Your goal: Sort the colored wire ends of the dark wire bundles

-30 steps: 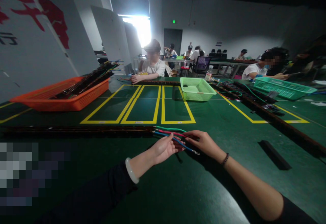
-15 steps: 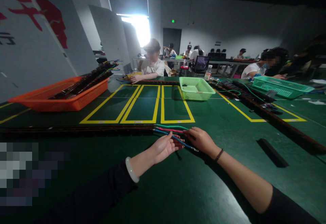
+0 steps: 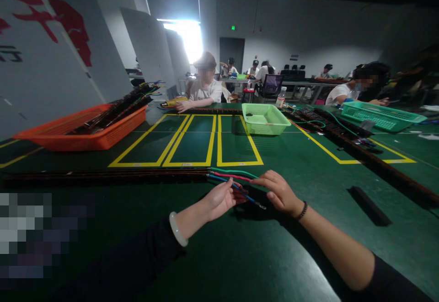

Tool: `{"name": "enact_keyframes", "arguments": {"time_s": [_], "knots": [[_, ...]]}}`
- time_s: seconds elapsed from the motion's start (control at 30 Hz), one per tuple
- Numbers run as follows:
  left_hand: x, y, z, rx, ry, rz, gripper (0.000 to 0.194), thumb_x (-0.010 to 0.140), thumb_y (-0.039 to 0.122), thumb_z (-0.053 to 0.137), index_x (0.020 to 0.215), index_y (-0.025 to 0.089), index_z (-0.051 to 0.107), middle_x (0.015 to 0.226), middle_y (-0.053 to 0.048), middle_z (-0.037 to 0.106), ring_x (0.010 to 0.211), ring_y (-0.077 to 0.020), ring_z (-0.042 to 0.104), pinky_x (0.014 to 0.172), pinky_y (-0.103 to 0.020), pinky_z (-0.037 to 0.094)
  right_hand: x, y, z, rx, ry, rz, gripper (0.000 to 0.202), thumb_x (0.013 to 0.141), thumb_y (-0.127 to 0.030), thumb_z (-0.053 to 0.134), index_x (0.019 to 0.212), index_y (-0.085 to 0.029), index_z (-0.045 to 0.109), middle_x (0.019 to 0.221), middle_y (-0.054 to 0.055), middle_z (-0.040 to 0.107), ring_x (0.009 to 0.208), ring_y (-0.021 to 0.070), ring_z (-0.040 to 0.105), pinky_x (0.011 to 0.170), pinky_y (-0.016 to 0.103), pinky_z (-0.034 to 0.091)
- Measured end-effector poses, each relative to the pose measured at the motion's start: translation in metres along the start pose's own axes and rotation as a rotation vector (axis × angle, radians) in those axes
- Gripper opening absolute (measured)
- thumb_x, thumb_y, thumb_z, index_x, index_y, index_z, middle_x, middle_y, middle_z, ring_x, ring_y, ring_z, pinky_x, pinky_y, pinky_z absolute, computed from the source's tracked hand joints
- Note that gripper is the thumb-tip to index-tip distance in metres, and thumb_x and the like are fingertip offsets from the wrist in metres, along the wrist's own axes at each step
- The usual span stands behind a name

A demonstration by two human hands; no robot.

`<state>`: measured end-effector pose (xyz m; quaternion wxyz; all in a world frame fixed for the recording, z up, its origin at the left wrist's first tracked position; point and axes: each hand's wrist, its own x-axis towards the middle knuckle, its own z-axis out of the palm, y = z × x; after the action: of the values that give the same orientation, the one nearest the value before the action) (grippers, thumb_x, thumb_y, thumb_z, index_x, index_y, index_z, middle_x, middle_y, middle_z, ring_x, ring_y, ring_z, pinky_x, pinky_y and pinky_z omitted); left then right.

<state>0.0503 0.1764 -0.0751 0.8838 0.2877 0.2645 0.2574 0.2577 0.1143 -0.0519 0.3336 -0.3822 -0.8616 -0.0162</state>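
A long dark strip point(image 3: 113, 176) lies across the table in front of me, and green, red and blue wires come out of its right end. My left hand point(image 3: 221, 199), palm turned up, has the blue wire point(image 3: 252, 200) between its thumb and fingers; that wire's bare metal lug sticks out to the right. Beside it my right hand point(image 3: 283, 194) has its thumb and fingers apart. Its fingertips are at the end of the red wire point(image 3: 228, 176), and I cannot tell whether they touch it. The green wire point(image 3: 240, 171) runs just behind.
An orange basket point(image 3: 108, 142) with dark strips stands at the left. A light green basket point(image 3: 267, 128) and a teal basket point(image 3: 380, 116) are farther back. More strips point(image 3: 377, 158) and a short black piece point(image 3: 368, 206) lie right. A person point(image 3: 206, 87) sits opposite.
My right hand has moved slightly right and its thumb and fingers have opened away from the red wire. The blue wire's tip has dipped a little; my left hand stays in place.
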Motion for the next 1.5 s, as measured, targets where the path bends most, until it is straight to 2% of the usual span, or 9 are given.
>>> {"name": "enact_keyframes", "arguments": {"time_s": [0.2,0.37,0.53,0.67,0.9,1.07,1.23,1.33,1.5], "knots": [[-0.001,0.001,0.002,0.035,-0.027,0.018,0.034,0.093,0.034,0.036,0.081,0.010,0.058,0.078,-0.011,0.065,0.073,-0.0172,0.063,0.076,-0.032,0.048,0.002,-0.012,0.006,-0.109,-0.068,-0.277,0.061,0.088,-0.062,0.031,0.111,-0.012,0.058,0.070,0.006,0.058,0.065,0.0176,0.052,0.061,0.032,0.041],[-0.001,0.002,0.004,0.022,-0.037,0.023,0.037,0.094,0.031,0.033,0.083,0.008,0.060,0.080,-0.013,0.066,0.076,-0.0177,0.064,0.080,-0.032,0.047,0.002,-0.014,0.011,-0.280,-0.036,-0.291,0.018,0.091,-0.022,0.047,0.100,-0.016,0.062,0.066,0.003,0.060,0.062,0.0133,0.052,0.060,0.029,0.041],[-0.001,0.002,0.005,0.025,-0.067,-0.027,0.041,0.095,0.033,0.031,0.089,0.005,0.060,0.089,-0.017,0.066,0.087,-0.0203,0.064,0.087,-0.034,0.044,0.001,-0.002,0.004,-0.260,-0.025,-0.127,0.021,0.093,-0.019,0.043,0.101,-0.015,0.063,0.072,0.005,0.060,0.067,0.0136,0.052,0.063,0.028,0.043],[-0.004,0.003,0.006,0.107,-0.089,-0.042,0.036,0.093,0.031,0.035,0.085,0.006,0.059,0.088,-0.018,0.066,0.083,-0.0219,0.065,0.083,-0.035,0.045,-0.001,0.011,0.004,-0.280,-0.122,0.060,0.027,0.093,-0.026,0.045,0.112,-0.016,0.061,0.072,0.004,0.057,0.068,0.0146,0.051,0.064,0.027,0.041],[-0.005,0.002,0.007,0.176,-0.112,-0.030,0.032,0.092,0.027,0.038,0.083,0.006,0.059,0.087,-0.017,0.066,0.080,-0.0209,0.065,0.079,-0.033,0.045,0.001,0.012,0.008,-0.422,-0.285,0.006,0.021,0.091,-0.024,0.049,0.102,-0.020,0.066,0.076,0.004,0.059,0.068,0.0144,0.048,0.064,0.028,0.034],[-0.006,0.002,0.006,0.170,-0.125,-0.032,0.032,0.092,0.028,0.039,0.084,0.006,0.059,0.087,-0.017,0.066,0.081,-0.0208,0.065,0.080,-0.033,0.046,0.004,0.008,0.002,-0.395,-0.130,0.062,0.029,0.091,-0.036,0.049,0.077,-0.018,0.068,0.068,0.004,0.055,0.066,0.0145,0.046,0.064,0.029,0.033],[-0.004,0.001,0.003,0.163,-0.144,-0.037,0.028,0.091,0.027,0.040,0.084,0.007,0.059,0.087,-0.017,0.066,0.081,-0.0213,0.065,0.079,-0.034,0.046,0.018,0.021,0.001,-0.138,0.027,0.369,0.025,0.089,-0.036,0.051,0.098,-0.017,0.064,0.090,0.008,0.059,0.084,0.0175,0.055,0.076,0.031,0.043],[-0.003,0.000,0.000,0.154,-0.173,-0.023,0.026,0.090,0.026,0.043,0.085,0.006,0.059,0.088,-0.018,0.066,0.082,-0.0220,0.065,0.081,-0.035,0.045,0.032,0.030,0.009,0.043,-0.070,0.503,0.037,0.084,-0.041,0.057,0.113,-0.017,0.058,0.106,0.010,0.059,0.092,0.0184,0.057,0.080,0.034,0.047],[-0.003,-0.001,-0.001,0.159,-0.178,-0.025,0.028,0.090,0.027,0.042,0.086,0.005,0.060,0.088,-0.017,0.066,0.082,-0.0208,0.064,0.082,-0.034,0.045,0.055,0.033,0.028,0.229,-0.316,0.551,0.059,0.074,-0.047,0.067,0.120,-0.014,0.054,0.111,0.013,0.061,0.097,0.0213,0.059,0.085,0.036,0.047]]}}
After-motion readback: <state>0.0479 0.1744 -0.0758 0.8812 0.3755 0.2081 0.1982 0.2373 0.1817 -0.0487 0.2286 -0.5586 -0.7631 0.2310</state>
